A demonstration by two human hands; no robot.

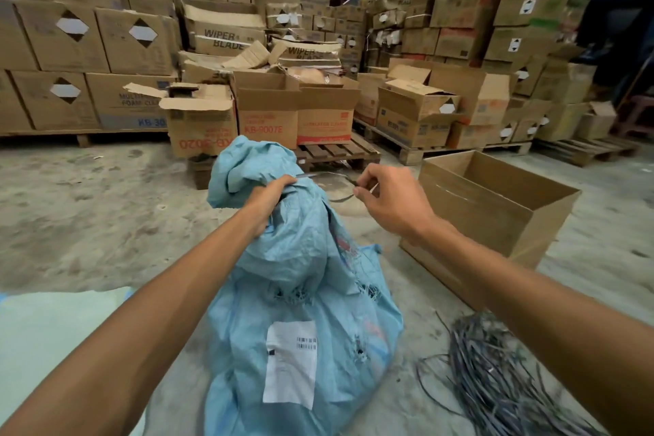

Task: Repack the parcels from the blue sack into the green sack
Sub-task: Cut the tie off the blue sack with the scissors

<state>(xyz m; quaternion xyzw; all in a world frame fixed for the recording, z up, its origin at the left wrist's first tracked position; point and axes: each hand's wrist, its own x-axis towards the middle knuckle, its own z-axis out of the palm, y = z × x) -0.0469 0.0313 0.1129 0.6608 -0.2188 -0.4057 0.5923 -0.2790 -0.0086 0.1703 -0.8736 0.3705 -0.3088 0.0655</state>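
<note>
The blue sack (300, 287) stands on the concrete floor in front of me, full and bulging, with a white barcode label (290, 365) on its side and several small holes. My left hand (270, 203) grips the bunched neck of the sack. My right hand (389, 200) pinches a thin grey strap (332, 176) that runs from the neck to its fingers. A pale green sack (53, 336) lies flat on the floor at the lower left. No parcels show; the sack hides its contents.
An open empty cardboard box (495, 209) stands to the right of the sack. A heap of grey straps (495, 382) lies on the floor at the lower right. Stacked cartons (265, 110) on wooden pallets (336, 152) fill the back.
</note>
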